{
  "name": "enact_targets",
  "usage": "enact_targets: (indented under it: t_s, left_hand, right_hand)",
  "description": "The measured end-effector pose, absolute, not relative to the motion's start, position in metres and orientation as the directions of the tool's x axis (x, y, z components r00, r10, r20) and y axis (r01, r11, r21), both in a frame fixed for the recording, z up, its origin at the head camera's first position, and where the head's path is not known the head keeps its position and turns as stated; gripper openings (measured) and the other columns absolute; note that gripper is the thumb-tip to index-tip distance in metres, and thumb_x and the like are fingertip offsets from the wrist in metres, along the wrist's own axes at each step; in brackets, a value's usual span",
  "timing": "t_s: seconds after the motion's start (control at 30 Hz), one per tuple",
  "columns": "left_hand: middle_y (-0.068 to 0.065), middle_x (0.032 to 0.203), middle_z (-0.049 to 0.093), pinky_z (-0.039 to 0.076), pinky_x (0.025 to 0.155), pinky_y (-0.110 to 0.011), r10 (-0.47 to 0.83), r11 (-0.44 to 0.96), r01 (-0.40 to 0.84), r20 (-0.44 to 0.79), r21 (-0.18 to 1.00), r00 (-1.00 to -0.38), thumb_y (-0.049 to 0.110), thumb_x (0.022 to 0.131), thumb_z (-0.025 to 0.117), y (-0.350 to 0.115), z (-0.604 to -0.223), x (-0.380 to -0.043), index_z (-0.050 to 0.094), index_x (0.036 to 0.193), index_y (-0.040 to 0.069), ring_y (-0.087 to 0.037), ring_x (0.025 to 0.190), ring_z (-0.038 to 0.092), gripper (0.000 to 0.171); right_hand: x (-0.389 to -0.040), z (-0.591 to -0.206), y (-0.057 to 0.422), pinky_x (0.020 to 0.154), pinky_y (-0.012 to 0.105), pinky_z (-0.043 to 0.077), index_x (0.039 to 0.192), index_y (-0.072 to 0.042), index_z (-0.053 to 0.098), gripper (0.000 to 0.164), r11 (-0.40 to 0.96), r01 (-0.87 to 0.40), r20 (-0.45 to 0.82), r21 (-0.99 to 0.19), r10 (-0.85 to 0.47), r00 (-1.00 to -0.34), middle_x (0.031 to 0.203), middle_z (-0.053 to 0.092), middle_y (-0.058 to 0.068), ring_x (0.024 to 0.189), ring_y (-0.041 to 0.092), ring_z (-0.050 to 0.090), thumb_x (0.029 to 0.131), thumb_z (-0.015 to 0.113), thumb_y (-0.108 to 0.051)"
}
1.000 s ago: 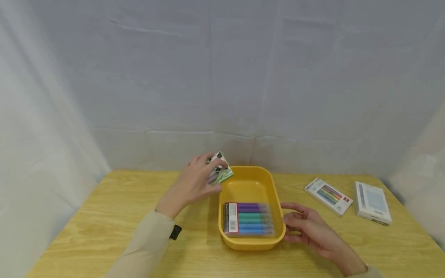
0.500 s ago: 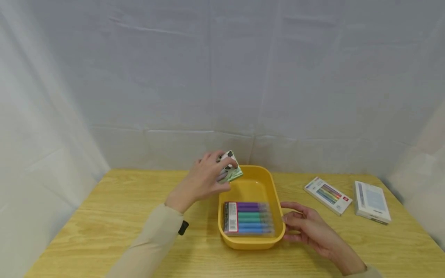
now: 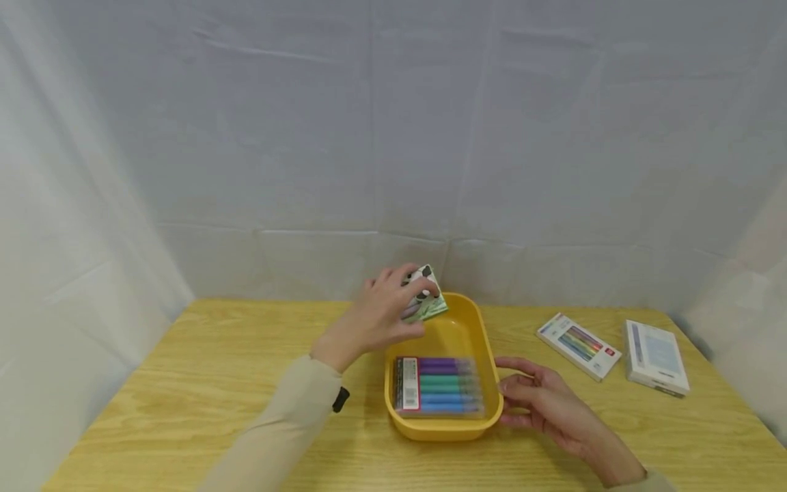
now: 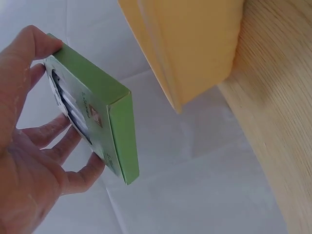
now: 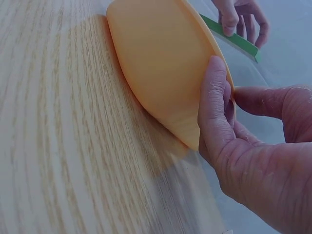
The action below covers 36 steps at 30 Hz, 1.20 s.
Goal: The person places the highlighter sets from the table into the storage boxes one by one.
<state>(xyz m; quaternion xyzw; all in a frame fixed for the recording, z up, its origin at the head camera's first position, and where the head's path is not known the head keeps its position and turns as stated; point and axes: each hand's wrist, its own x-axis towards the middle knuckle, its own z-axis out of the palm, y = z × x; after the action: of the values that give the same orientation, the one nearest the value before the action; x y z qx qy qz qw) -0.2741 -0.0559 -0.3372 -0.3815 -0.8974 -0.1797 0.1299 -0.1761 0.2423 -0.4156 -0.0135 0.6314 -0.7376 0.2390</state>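
A flat green box with a panda picture [image 3: 433, 309] is held up in my left hand [image 3: 375, 316], over the far left part of the yellow tray [image 3: 470, 307]. In the left wrist view the thumb and fingertips grip the green box [image 4: 90, 78] by its edges, and a cutout window shows in its face. My right hand [image 3: 547, 406] pinches the tray's right rim; in the right wrist view its thumb and fingers lie on either side of the tray wall [image 5: 161, 58]. A clear pack of purple, green and blue pens [image 3: 443, 386] lies in the near half of the tray.
On the wooden table [image 3: 246, 355], right of the tray, lie a white box of coloured pens [image 3: 579, 346] and a white and pale blue box [image 3: 656, 357]. A pale cloth [image 3: 393, 137] hangs behind the table and at both sides.
My left hand has carried the green panda box rightward, from the tray's left edge to over its far part. The right hand keeps its grip on the rim.
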Motion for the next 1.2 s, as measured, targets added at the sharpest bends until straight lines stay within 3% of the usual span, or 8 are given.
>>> enact_targets:
  t_s: [0.73, 1.2]
  left_hand:
    - [-0.014, 0.156, 0.043, 0.044, 0.105, -0.065, 0.711, 0.568, 0.780, 0.320, 0.264, -0.626, 0.029, 0.091, 0.075, -0.023, -0.348, -0.274, 0.054, 0.129, 0.029, -0.041, 0.139, 0.045, 0.043]
    - [-0.013, 0.154, 0.045, 0.041, 0.109, -0.063, 0.723, 0.609, 0.742, 0.188, 0.281, -0.665, 0.030, 0.091, 0.076, -0.017, -0.370, -0.287, 0.054, 0.132, 0.029, -0.036, 0.138, 0.046, 0.048]
  right_hand:
    - [-0.180, -0.420, 0.245, 0.084, 0.032, 0.063, 0.157, -0.002, 0.025, 0.066, -0.091, 0.345, -0.292, -0.934, -0.364, -0.885, 0.108, 0.068, 0.002, 0.095, 0.017, 0.071, 0.103, 0.059, -0.017]
    - [-0.180, -0.419, 0.243, 0.083, 0.032, 0.063, 0.158, -0.002, 0.022, 0.068, -0.088, 0.360, -0.307, -0.929, -0.359, -0.881, 0.109, 0.069, 0.004, 0.095, 0.017, 0.071, 0.103, 0.060, -0.017]
